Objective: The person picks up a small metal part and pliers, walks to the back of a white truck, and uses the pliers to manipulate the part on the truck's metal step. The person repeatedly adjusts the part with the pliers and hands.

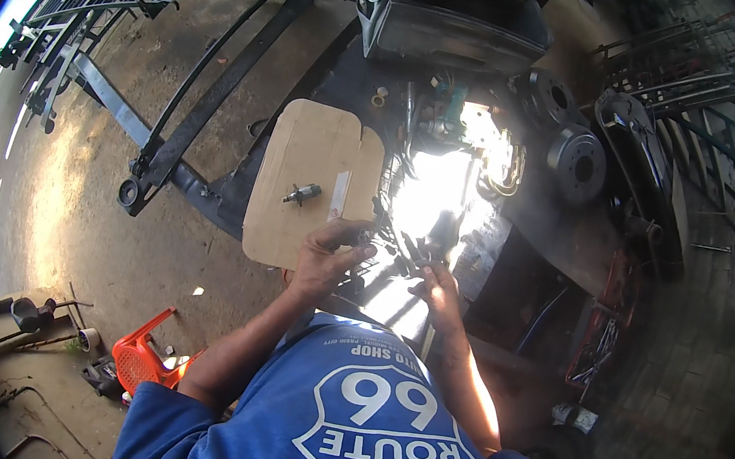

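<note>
By glare and shadow, a small greyish piece (364, 240) is made hard to identify, pinched between the thumb and bent fingers of the left hand (323, 264); at the right hand (440, 297), whose fingertips are brought close to a dark, slender item (418, 253), whether the grip is closed cannot be told. Both hands are held apart before the blue shirt (355, 395), beside a tan board (305, 142) on which a metal part (303, 194) is laid.

Glare bleaches part of the bench (433, 192); the right side lies dim, lines bowing toward the black rim
</note>
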Demonstrator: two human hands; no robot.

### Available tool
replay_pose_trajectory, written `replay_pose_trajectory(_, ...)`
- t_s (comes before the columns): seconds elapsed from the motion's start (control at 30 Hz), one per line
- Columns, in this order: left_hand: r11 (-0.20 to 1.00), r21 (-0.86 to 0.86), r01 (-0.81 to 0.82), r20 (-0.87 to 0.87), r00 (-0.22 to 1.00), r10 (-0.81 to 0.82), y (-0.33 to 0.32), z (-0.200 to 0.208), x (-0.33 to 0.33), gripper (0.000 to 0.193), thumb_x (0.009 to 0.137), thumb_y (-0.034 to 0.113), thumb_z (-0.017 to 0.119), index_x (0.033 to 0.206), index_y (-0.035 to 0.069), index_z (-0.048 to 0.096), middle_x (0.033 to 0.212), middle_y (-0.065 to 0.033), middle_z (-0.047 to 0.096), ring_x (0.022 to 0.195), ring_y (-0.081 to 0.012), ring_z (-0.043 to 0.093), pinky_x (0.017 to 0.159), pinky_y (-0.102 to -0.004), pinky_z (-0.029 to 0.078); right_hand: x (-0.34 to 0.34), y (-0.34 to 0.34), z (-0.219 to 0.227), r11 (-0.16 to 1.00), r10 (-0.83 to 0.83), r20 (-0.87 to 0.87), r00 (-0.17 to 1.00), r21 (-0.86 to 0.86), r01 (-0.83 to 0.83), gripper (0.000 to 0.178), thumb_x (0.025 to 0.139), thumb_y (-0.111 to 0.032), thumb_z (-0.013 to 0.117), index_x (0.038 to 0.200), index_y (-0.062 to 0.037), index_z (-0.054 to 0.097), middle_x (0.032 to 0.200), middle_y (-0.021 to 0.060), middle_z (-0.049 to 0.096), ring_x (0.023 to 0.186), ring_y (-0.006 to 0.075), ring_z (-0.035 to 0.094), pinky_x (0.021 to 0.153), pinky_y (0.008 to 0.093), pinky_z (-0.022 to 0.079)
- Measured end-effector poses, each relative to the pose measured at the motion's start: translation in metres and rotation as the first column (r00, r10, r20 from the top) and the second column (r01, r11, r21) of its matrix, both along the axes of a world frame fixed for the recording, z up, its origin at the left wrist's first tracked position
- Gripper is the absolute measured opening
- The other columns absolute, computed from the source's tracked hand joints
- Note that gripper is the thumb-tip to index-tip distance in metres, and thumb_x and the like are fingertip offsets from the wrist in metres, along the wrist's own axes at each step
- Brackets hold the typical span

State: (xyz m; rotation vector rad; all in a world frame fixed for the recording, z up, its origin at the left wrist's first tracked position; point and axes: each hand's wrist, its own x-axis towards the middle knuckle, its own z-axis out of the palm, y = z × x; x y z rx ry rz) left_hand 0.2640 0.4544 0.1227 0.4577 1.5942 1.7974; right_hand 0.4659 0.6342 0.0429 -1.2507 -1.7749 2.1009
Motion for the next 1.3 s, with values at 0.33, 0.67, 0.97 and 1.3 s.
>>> replay_pose_trajectory(0.33, 0.997, -0.039, 0.061, -0.074, 0.995, -0.064, -0.022, -0.013, -0.003, 0.036, 0.087, 0.011, 0.082, 0.121, 0.003, 0.073, 0.103, -0.0040, 0.070, 0.094, -0.0127, 0.065, 0.086, -0.0275, 0.053, -0.030, -0.022, 0.003, 0.963, 0.134, 0.004, 0.991, 0.234, -0.131, 0.025, 0.105, -0.016, 0.057, 0.123, -0.0025, 0.068, 0.093, 0.0028, 0.064, 0.078, 0.0103, 0.059, 0.076, 0.0267, 0.053)
replay_pose_trajectory(0.67, 0.969, -0.166, -0.183, 0.200, 0.956, 0.215, -0.063, -0.060, -0.037, 0.044, 0.100, 0.013, 0.067, 0.139, -0.004, 0.057, 0.109, -0.0137, 0.072, 0.101, -0.0188, 0.070, 0.088, -0.0324, 0.056, -0.037, -0.012, 0.039, 0.959, 0.106, -0.028, 0.994, 0.268, -0.095, 0.024, 0.105, -0.013, 0.059, 0.118, 0.0019, 0.071, 0.097, 0.0046, 0.070, 0.075, 0.0087, 0.063, 0.071, 0.0244, 0.055)
replay_pose_trajectory(0.97, 0.984, 0.081, -0.158, 0.551, 0.830, 0.088, -0.066, -0.049, -0.047, 0.046, 0.107, 0.020, 0.056, 0.146, -0.004, 0.049, 0.124, -0.0181, 0.069, 0.116, -0.0298, 0.069, 0.101, -0.0420, 0.055, -0.041, -0.007, 0.027, 0.961, 0.013, 0.104, 0.994, 0.272, -0.042, 0.021, 0.103, -0.012, 0.058, 0.120, -0.0012, 0.067, 0.086, 0.0004, 0.062, 0.065, 0.0059, 0.057, 0.061, 0.0238, 0.054)
replay_pose_trajectory(1.3, 0.941, 0.258, -0.218, 0.719, 0.694, -0.036, -0.064, -0.046, -0.046, 0.047, 0.104, 0.027, 0.061, 0.139, -0.003, 0.052, 0.132, -0.0202, 0.063, 0.129, -0.0365, 0.060, 0.113, -0.0485, 0.046, -0.028, 0.001, 0.004, 0.906, 0.159, 0.266, 0.951, 0.343, -0.248, 0.031, 0.097, -0.012, 0.065, 0.126, -0.0003, 0.063, 0.093, 0.0086, 0.068, 0.077, 0.0163, 0.064, 0.069, 0.0324, 0.055)
